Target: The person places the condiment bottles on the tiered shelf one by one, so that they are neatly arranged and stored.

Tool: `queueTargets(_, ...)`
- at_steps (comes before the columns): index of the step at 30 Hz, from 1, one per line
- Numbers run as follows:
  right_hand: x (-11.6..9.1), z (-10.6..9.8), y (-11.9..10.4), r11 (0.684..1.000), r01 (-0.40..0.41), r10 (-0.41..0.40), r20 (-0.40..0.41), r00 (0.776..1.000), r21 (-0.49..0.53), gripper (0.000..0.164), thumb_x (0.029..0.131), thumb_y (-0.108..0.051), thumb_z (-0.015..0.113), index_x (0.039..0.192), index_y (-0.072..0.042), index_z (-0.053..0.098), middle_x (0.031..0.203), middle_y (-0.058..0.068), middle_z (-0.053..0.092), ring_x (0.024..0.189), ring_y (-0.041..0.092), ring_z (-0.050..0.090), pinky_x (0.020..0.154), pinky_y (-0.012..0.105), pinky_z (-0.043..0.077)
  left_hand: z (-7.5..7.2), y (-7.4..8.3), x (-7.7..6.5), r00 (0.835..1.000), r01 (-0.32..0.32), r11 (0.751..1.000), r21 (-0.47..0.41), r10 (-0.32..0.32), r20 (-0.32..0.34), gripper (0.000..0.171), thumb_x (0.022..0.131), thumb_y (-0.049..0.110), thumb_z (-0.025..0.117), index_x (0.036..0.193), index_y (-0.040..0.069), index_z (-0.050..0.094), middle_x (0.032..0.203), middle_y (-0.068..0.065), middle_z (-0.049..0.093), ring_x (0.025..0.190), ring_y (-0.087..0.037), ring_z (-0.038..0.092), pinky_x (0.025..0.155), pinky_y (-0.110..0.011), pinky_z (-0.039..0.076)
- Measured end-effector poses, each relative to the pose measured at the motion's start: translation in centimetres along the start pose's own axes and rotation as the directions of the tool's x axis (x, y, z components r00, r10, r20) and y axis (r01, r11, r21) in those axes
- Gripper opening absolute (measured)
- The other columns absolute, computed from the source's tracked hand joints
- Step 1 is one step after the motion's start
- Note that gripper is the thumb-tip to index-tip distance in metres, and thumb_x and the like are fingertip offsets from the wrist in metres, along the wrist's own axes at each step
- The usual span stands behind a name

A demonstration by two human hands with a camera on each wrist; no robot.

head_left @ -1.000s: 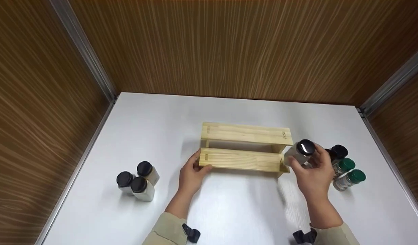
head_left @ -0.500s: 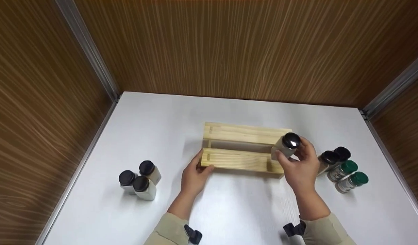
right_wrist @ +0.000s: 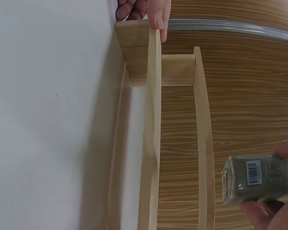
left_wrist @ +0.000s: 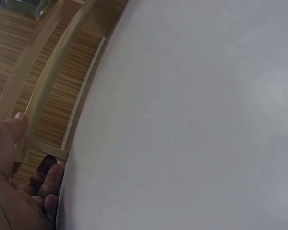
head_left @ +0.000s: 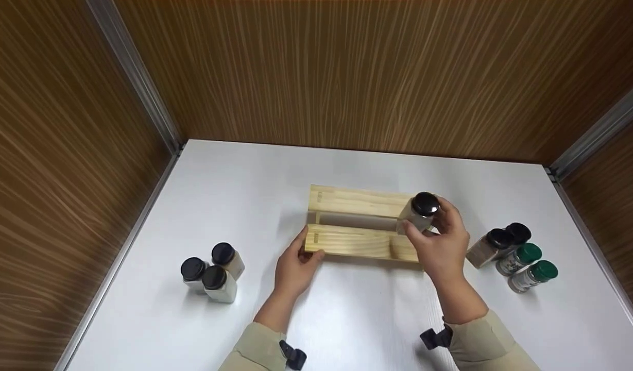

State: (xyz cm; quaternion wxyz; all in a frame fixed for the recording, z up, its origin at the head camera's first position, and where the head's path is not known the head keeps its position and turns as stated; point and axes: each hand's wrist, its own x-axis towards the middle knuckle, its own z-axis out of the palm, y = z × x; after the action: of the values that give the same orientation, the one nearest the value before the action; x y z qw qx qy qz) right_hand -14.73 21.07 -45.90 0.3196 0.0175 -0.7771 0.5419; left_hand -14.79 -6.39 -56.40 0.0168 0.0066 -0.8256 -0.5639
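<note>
A light wooden two-tier rack (head_left: 355, 242) stands on the white table, its slats running left to right. My left hand (head_left: 294, 268) grips its left end, thumb on the front slat; in the left wrist view this hand's curled fingers (left_wrist: 50, 179) rest at the end panel. My right hand (head_left: 445, 252) holds a clear square spice jar (head_left: 413, 219) with a shiny black lid above the right part of the rack, tilted. In the right wrist view the jar (right_wrist: 257, 177) shows a barcode label and greenish contents, beyond the rack's upper slat (right_wrist: 205, 139).
Three black-lidded jars (head_left: 221, 289) stand clustered on the table at left. To the right, two black-lidded jars (head_left: 485, 251) stand by two green-lidded jars (head_left: 522, 281). Wood-grain panels (head_left: 347, 77) with metal corner strips enclose the white table (head_left: 244, 180).
My right hand has carried the jar leftward and slightly away from me, from the rack's right end to above its slats. The left hand keeps its grip on the rack.
</note>
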Motion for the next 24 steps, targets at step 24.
queueTargets(24,0.8,4.4,-2.0,0.996,0.035,-0.041,0.088,0.995,0.077,0.061,0.077,0.010,0.087,0.133,0.001,0.064,0.116,0.015,0.073,0.096,0.009,0.069,0.074,0.023,0.060,0.0,0.1,0.1,1.000,0.022,1.000,0.005,-0.022,0.007,0.066,0.104,0.031,0.071,0.163,0.018,0.044,0.120,-0.008,0.070,0.101,-0.019,0.064,0.094,-0.041,0.054)
